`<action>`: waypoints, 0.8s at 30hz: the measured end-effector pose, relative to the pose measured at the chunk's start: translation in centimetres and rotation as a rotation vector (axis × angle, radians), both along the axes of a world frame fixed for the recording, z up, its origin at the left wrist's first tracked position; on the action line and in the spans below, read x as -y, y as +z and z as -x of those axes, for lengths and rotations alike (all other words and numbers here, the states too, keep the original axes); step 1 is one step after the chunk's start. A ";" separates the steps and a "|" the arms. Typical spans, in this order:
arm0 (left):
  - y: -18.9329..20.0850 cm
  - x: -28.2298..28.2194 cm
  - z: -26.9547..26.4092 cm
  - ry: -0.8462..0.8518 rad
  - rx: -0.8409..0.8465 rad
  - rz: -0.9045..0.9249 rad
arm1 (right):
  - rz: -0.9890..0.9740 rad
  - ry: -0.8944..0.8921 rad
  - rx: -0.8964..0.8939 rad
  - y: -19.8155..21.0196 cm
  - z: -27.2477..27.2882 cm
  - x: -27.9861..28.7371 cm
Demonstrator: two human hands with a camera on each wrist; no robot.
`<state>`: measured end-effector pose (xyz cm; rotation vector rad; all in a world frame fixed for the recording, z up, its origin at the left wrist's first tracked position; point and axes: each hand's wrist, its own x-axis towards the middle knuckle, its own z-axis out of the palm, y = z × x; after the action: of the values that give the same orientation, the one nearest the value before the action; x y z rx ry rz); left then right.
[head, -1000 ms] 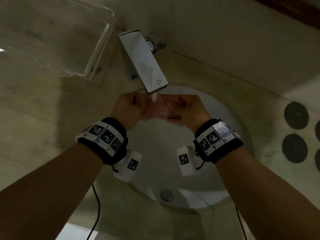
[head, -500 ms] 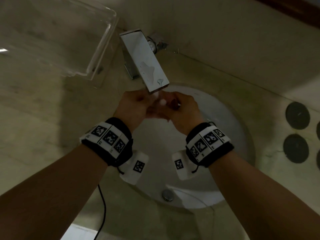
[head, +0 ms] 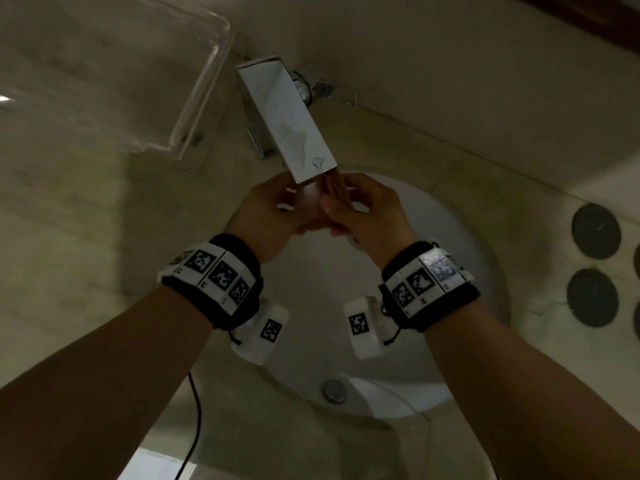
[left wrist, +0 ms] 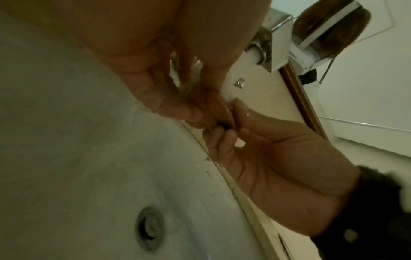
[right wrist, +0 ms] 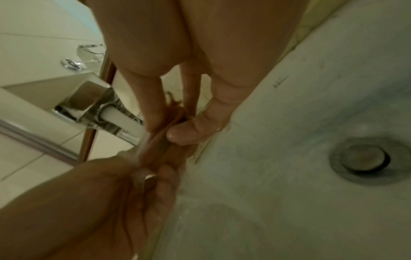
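Both hands meet under the flat chrome faucet [head: 294,126], above the white round sink [head: 433,254]. Water runs from the spout over the fingers. My left hand [head: 273,209] points its fingers right, fairly straight and wet. My right hand [head: 363,213] curls its thumb and fingers round the left hand's fingers. The left wrist view shows the left hand [left wrist: 177,98] reaching into the right hand [left wrist: 266,149]. From the right wrist, the right hand [right wrist: 177,114] pinches the fingertips of the left hand [right wrist: 111,202]. Neither hand holds an object.
A clear plastic tray [head: 121,81] sits on the counter left of the faucet. Dark round discs [head: 595,230] lie on the counter at the right. The metal drain [head: 334,390] is at the sink's near side. A black cable [head: 197,410] hangs below the left wrist.
The hands have moved closer under the spout and rubbed against each other. The right hand now wraps the left hand's fingers.
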<state>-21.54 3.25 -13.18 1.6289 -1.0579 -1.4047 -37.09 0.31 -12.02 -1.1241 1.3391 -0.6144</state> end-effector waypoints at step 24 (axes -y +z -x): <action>-0.4 -0.3 0.8 0.115 -0.132 -0.103 | 0.047 -0.069 -0.033 -1.5 -0.3 0.2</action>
<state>-22.30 3.58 -13.61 1.6187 -0.8159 -1.4886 -36.82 0.07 -13.49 -1.1347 1.4025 -0.6832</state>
